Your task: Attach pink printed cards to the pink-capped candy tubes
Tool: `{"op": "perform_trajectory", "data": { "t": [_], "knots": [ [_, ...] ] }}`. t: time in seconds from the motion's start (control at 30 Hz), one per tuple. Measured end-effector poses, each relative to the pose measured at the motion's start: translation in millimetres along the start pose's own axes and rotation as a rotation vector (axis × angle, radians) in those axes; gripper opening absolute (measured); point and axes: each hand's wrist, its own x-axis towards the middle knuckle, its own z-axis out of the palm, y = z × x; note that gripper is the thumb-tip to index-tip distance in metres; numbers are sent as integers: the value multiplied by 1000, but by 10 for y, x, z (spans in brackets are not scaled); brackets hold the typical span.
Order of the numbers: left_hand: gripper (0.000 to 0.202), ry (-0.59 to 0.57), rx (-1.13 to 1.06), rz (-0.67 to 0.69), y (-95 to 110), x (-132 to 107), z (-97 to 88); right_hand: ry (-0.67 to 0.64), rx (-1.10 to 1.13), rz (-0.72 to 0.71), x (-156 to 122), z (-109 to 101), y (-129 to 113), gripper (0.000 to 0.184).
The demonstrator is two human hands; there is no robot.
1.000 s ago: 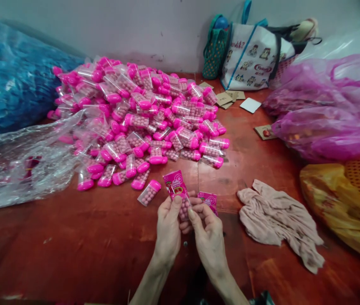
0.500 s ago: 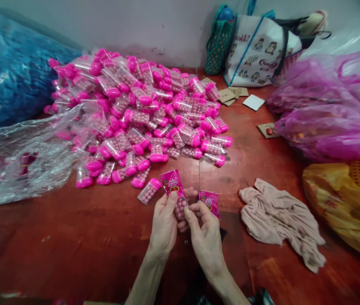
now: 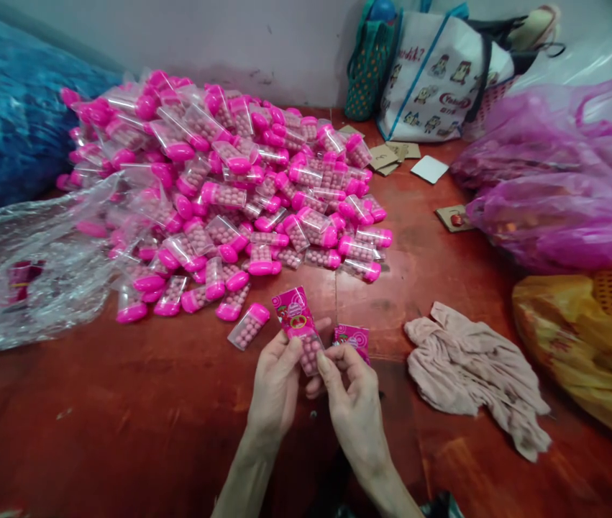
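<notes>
My left hand (image 3: 276, 385) and my right hand (image 3: 354, 403) meet over the red table (image 3: 149, 417), both pinching one clear candy container (image 3: 306, 338) filled with pink balls and wrapped in a pink printed label. The right hand also has a second pink label (image 3: 354, 337) sticking up behind its fingers. Just beyond the hands lies a single unlabelled container (image 3: 249, 326) with a pink cap. Behind it spreads a big heap of the same pink-capped containers (image 3: 230, 187).
Crumpled clear plastic sheet (image 3: 30, 273) lies at left below a blue bag (image 3: 8, 122). A beige cloth (image 3: 478, 374) lies right of my hands. Pink plastic bags (image 3: 559, 187), a yellow bag with an orange basket (image 3: 602, 331) and tote bags (image 3: 435, 72) stand right and back.
The view has shifted slightly, so the heap sits lower-left. Both hands stay on the labelled container, with small finger movements along its label.
</notes>
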Motion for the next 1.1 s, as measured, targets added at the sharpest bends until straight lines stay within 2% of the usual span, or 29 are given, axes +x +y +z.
{"op": "perform_trajectory", "data": {
  "t": [0.13,0.3,0.37,0.43,0.5,0.57,0.67,0.73,0.8,0.87,0.97,1.1],
  "knots": [
    [19,25,55,35,38,21,24,9,11,15,-5,-19,31,17],
    [20,56,39,27,-126,-21,96,82,-7,-35,-40,-53,60,14],
    [19,16,66,27,-184,-53,131,89,21,-55,-64,-102,25,13],
    [18,-75,128,44,-221,-90,185,151,52,-97,-91,-201,-37,11],
    [21,-169,225,81,-250,-123,269,306,76,-161,-118,-358,-108,9],
    [26,-223,400,140,-302,-140,385,556,101,-242,-141,-555,-175,11],
    [32,-340,874,299,-503,-119,594,942,117,-402,-159,-838,-255,14],
    [37,-462,1253,390,-728,-71,718,1056,158,-466,-161,-959,-291,14],
    [30,-519,1587,389,-969,-5,795,1077,188,-501,-160,-1009,-310,14],
    [29,-555,1712,380,-1149,58,816,1036,201,-510,-161,-999,-309,11],
    [28,-550,1640,362,-1230,100,781,955,173,-495,-166,-935,-282,8],
    [30,-525,1433,366,-1145,112,776,878,140,-520,-180,-864,-239,8]
  ]
}}
